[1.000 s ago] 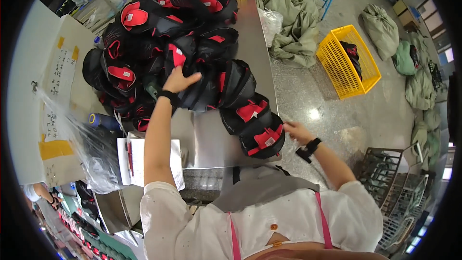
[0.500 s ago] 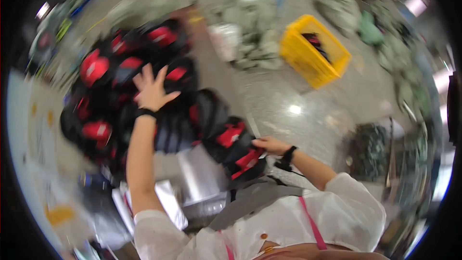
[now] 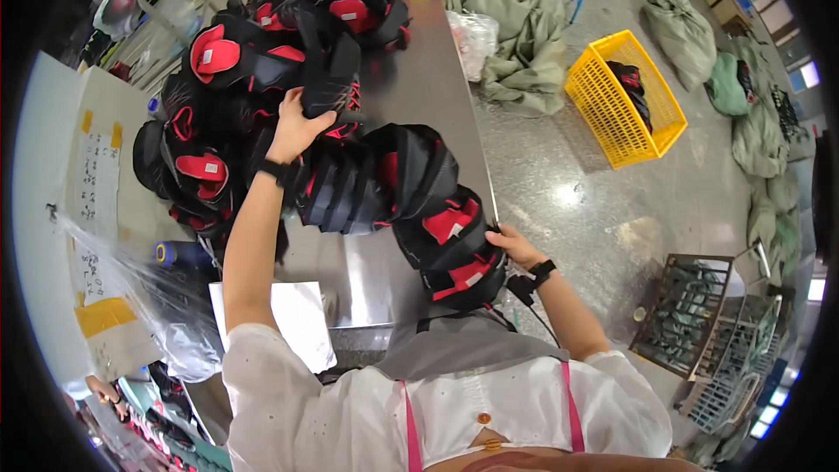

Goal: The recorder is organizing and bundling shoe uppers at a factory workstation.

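Observation:
Black shoe uppers with red linings lie heaped on the metal table. My left hand (image 3: 298, 129) grips a dark shoe upper (image 3: 334, 65) with red lacing at its side, raised at the right of the heap. Its thumb points right and the other fingers are partly hidden behind the upper. A row of nested shoe uppers (image 3: 411, 170) curves from below that hand toward my body. At the table's right edge, my right hand (image 3: 517, 246) has its fingers closed against the side of a nearer shoe upper (image 3: 453, 223). A black band is on each wrist.
The metal table (image 3: 424, 61) ends in a straight edge on the right. A yellow crate (image 3: 625, 100) holding shoe uppers stands on the floor, near green sacks (image 3: 524, 44). White paper (image 3: 297, 319) lies by my left forearm, near a blue bottle (image 3: 182, 253). A wire rack (image 3: 730, 367) stands lower right.
My left hand was spread open over the heap; it has closed on a shoe upper and lifted it. My right hand stays beside the nearer uppers. The whole view has shifted.

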The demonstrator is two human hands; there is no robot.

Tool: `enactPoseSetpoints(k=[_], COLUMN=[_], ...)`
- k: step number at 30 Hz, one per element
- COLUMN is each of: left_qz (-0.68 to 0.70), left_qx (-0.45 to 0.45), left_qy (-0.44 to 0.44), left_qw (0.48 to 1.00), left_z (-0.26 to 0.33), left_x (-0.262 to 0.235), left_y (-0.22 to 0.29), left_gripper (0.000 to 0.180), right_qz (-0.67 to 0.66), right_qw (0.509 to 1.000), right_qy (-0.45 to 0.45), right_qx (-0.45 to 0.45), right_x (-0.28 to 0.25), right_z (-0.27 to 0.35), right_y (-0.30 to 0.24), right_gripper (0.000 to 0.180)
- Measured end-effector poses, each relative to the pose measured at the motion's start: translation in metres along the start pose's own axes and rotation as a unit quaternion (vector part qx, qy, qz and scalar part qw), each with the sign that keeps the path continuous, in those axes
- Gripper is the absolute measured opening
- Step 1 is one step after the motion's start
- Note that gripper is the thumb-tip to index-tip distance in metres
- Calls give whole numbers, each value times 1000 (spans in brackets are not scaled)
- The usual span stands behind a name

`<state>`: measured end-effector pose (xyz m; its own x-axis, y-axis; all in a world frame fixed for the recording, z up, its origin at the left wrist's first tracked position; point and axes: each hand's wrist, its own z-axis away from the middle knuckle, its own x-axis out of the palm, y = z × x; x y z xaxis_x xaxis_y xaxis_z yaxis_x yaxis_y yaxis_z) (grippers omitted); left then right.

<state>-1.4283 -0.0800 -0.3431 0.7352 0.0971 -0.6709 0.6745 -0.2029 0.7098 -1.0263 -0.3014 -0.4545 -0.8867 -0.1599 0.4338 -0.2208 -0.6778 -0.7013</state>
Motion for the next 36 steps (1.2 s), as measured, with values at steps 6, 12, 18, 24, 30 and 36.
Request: enactPoseSetpoints(k=[6,12,18,24,30,36], left_qz=[313,-302,-412,-361,-186,-255], left_qx=[5,114,-158,-170,-211,-274], left_qy=[162,200,-15,-41,-49,21], left_qw=[936,925,898,916,958,927], left_z=[83,89,110,109,135,120], left_x=[-85,-93,6,12,17,51], left_y=[110,118,46,44,38,49], left_gripper=[34,30,49,58,91,81], right_qz=[1,28,19,22,131,116], right_qw=[999,999,999,994,963,944], right_qy=[-37,-13,-37,-96,-212,-299], right_qx=[38,31,1,39,102,85], right_x=[-9,2,9,8,-4,-3], right_z=[-8,-7,-16,-39,-81,-113], right_y=[-5,-19,-32,-82,-106,-123], right_gripper=[54,51,58,69,84,98])
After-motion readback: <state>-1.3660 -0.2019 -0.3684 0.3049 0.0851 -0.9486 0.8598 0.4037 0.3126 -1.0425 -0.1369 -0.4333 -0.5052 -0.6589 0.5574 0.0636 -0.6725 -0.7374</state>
